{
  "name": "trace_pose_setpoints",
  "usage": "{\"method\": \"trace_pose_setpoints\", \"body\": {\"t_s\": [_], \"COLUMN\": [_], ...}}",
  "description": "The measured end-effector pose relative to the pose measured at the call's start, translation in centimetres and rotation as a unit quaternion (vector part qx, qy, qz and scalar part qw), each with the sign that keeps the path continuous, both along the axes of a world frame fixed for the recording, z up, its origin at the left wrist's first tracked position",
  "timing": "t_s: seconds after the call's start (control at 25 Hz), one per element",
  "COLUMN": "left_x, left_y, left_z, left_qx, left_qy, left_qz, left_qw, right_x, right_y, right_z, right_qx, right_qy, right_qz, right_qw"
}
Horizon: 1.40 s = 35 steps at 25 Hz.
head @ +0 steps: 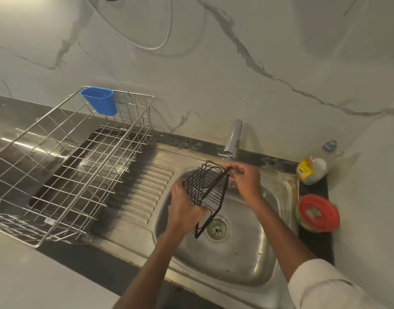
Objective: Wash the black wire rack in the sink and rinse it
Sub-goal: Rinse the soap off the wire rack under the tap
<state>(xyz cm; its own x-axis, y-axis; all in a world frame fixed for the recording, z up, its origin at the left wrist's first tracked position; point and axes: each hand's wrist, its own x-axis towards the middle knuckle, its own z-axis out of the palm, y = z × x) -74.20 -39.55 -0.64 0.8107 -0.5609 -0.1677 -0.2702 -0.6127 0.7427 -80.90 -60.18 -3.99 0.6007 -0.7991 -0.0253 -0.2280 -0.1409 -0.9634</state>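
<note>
Black wire rack (pixel 205 188) – blue cup (pixel 100 100), red lid (pixel 318 211) – grey-veined white wall (pixel 236 63)

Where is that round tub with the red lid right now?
In the head view, the round tub with the red lid sits on the dark counter strip right of the steel sink, just in front of the clear plastic bottle with the yellow label.

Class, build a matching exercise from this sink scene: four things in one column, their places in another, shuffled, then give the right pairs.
Things
1. black wire rack
2. blue cup
3. red-lidded tub
4. drain

Places
A. on the counter right of the sink
B. hung on the corner of the steel dish basket
C. held by both hands under the tap
D. in the bottom of the sink basin

Pairs: 1-C, 2-B, 3-A, 4-D
</note>
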Motion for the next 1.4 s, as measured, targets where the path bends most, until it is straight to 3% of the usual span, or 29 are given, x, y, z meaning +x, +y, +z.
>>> {"method": "trace_pose_setpoints", "body": {"t_s": [0.16, 0.28, 0.6, 0.92, 1.12, 1.24, 1.4], "left_x": [3.3, 3.1, 7.6, 11.8, 12.2, 11.9, 10.7], "left_y": [-1.6, -2.5, -5.7, -10.4, -13.0, -13.9, -14.7], "left_z": [-3.9, -1.1, -1.5, -4.8, -5.7, -6.0, -6.3], "left_qx": [-0.010, -0.045, -0.094, -0.124, -0.134, -0.150, -0.137], "left_qy": [-0.004, 0.010, 0.182, 0.352, 0.404, 0.409, 0.343], "left_qz": [-0.017, -0.040, -0.158, -0.186, -0.194, -0.195, -0.176], "left_qw": [1.000, 0.998, 0.966, 0.909, 0.884, 0.879, 0.913], "right_x": [-1.2, -2.6, -4.4, -1.6, -1.9, -2.5, -4.0], "right_y": [-0.2, -0.8, -2.7, -0.8, 0.1, 0.7, 2.3], "right_z": [1.3, 2.3, 2.8, 2.7, 2.2, 2.0, 1.6], "right_qx": [0.023, 0.038, 0.038, -0.042, -0.072, -0.089, -0.017], "right_qy": [-0.005, -0.021, 0.118, 0.167, 0.182, 0.167, 0.061], "right_qz": [-0.021, -0.033, 0.116, 0.004, -0.052, -0.082, -0.149], "right_qw": [0.999, 0.999, 0.986, 0.985, 0.979, 0.979, 0.987]}}
